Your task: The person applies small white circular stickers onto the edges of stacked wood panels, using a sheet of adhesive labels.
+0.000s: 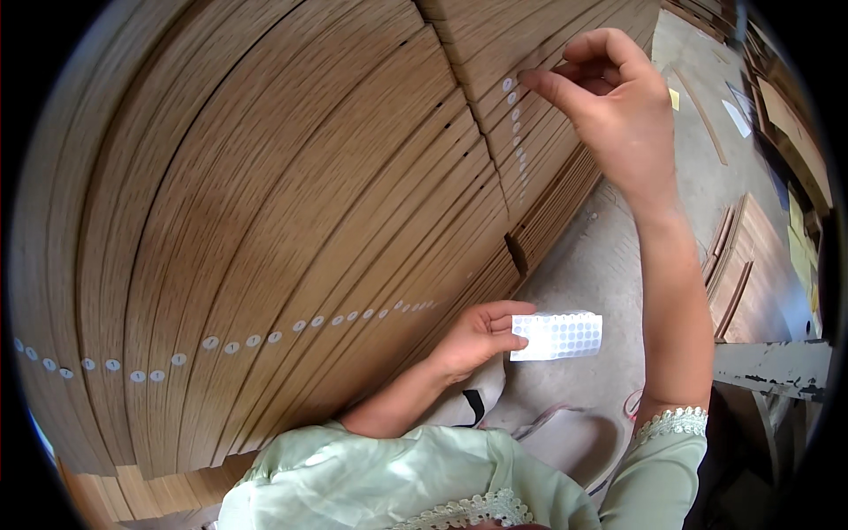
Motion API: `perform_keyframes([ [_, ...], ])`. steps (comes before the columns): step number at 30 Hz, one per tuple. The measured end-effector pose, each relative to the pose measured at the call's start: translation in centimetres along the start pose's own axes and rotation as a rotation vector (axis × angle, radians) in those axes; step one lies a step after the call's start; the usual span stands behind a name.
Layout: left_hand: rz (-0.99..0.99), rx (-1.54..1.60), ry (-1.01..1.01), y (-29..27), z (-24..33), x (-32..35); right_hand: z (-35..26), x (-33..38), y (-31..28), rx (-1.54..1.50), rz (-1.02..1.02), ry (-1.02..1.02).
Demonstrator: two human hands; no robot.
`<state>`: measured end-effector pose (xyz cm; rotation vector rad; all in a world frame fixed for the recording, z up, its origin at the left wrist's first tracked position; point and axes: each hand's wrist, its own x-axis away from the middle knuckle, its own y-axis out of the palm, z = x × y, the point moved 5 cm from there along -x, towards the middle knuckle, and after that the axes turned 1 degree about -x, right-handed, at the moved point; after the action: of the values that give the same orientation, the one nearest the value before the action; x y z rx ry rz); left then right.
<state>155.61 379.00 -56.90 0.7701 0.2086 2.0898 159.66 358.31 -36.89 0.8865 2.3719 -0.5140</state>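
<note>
My left hand (473, 340) pinches the end of a white sheet of round stickers (574, 336), low in front of me. Rows of pale dots cover the sheet. Higher up on the right, my right hand (609, 102) is closed, fingers curled. Its thumb tip is right beside the top round sticker (508, 85) of a row on the wooden boards; whether something small sits between the fingers is hidden. A tall stack of brown wood-grain boards (291, 177) stands on edge at my left. A second row of small white stickers (254, 340) runs across its lower part.
Grey concrete floor (574, 252) lies to the right of the stack. Farther right are loose wooden panels (751, 265), a long thin wooden strip (700, 115) and a worn white metal beam (768, 367). A dark gap (459, 71) splits the stack into sections.
</note>
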Motion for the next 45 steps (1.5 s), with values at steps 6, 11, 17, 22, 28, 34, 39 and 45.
perform_keyframes([
  [6,0.034,-0.026,0.013,-0.2,0.4,0.1,-1.1,-0.5,1.2,-0.382,-0.125,0.022],
  [11,0.047,-0.009,0.023,-0.4,0.5,0.0,-1.8,-0.6,1.3,-0.344,-0.087,-0.020],
  [17,0.043,0.019,0.014,-0.4,0.4,0.1,-1.6,-0.4,1.8,-0.419,-0.025,-0.083],
  [22,0.082,0.009,0.066,-0.3,0.6,-0.1,-3.9,-0.8,1.2,-0.433,-0.049,0.035],
  [28,0.119,0.040,0.155,0.8,0.8,-0.5,-2.1,0.0,-1.1,0.417,-0.028,-0.250],
  [34,0.077,0.031,0.119,1.1,1.6,-0.8,2.5,11.8,0.5,0.343,-0.856,-0.162],
  [39,0.096,-0.109,0.065,1.7,1.5,-1.1,3.8,15.7,-0.5,0.338,-0.781,-0.026],
  [45,0.102,-0.131,0.067,1.5,0.8,-1.4,3.9,17.0,0.3,0.450,-0.745,-0.144],
])
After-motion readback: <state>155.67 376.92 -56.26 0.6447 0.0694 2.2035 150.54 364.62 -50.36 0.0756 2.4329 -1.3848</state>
